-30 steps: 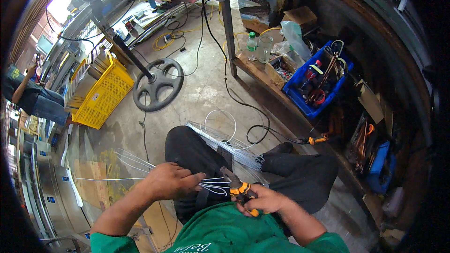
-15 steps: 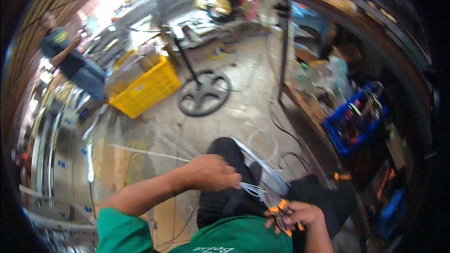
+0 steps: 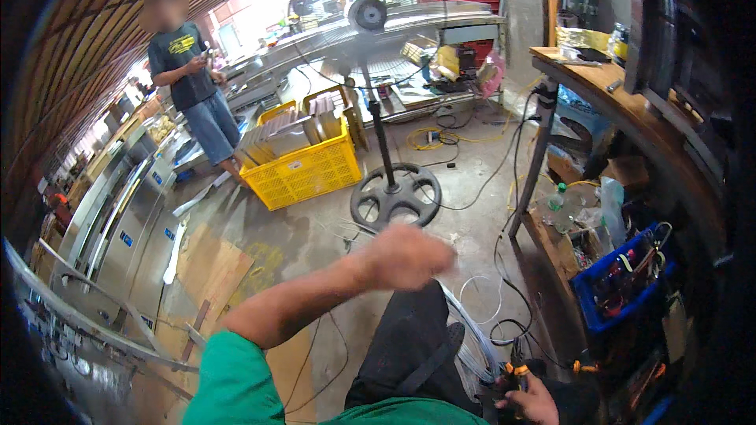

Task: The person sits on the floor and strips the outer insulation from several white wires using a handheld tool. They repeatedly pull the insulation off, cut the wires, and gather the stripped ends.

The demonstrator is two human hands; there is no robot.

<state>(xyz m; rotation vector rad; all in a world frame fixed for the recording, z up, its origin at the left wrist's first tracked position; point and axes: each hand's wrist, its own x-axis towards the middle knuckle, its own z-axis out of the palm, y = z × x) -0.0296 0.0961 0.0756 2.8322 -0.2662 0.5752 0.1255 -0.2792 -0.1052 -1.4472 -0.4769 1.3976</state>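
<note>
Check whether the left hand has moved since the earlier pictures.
Yes: the left hand has moved outward; it now appears much closer to the round black fan base in the view.

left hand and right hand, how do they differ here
The left hand appears blurred near the picture's middle; the right hand is lower and sharper, near the bottom edge. The right hand grips black-and-orange pliers; the left hand looks curled, too blurred to show whether it holds anything. Both are bare.
</note>
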